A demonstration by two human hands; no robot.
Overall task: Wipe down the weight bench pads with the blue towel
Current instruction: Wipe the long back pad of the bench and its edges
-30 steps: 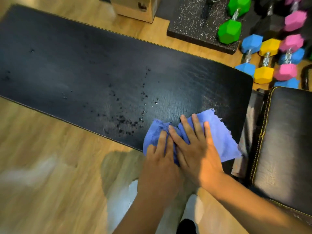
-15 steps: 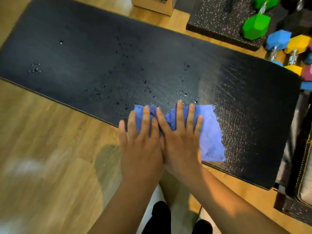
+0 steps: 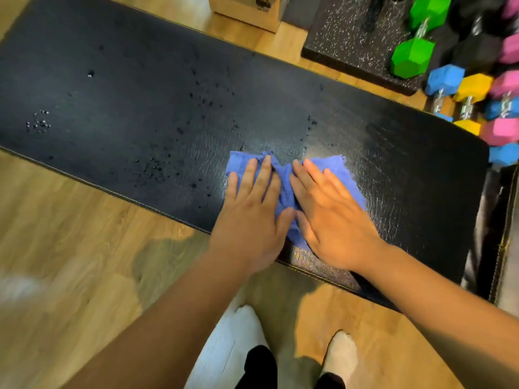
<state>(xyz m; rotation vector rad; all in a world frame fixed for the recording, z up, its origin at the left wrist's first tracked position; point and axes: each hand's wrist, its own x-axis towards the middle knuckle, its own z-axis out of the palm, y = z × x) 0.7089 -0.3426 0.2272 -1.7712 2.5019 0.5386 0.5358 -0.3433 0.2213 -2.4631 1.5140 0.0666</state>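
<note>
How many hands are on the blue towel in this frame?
2. The left hand lies flat on the left part of the blue towel, and the right hand lies flat on its right part, near the bench pad's front edge. No others show.

Wood-look plank floor point(image 3: 70, 248), warm light, soft shadow patches on it. Black speckled rubber mat point(image 3: 351, 46) lies flat on the floor. Light wooden box point(image 3: 247, 9) just left of mat. Green hex dumbbell point(image 3: 412, 57) on mat's right end, black hex dumbbell point(image 3: 474, 51) further right of mat. Blue dumbbell point(image 3: 445, 77), yellow dumbbell point(image 3: 474, 87) & pink dumbbell point(image 3: 502, 130) just off mat's near-right corner, packed close.
</note>
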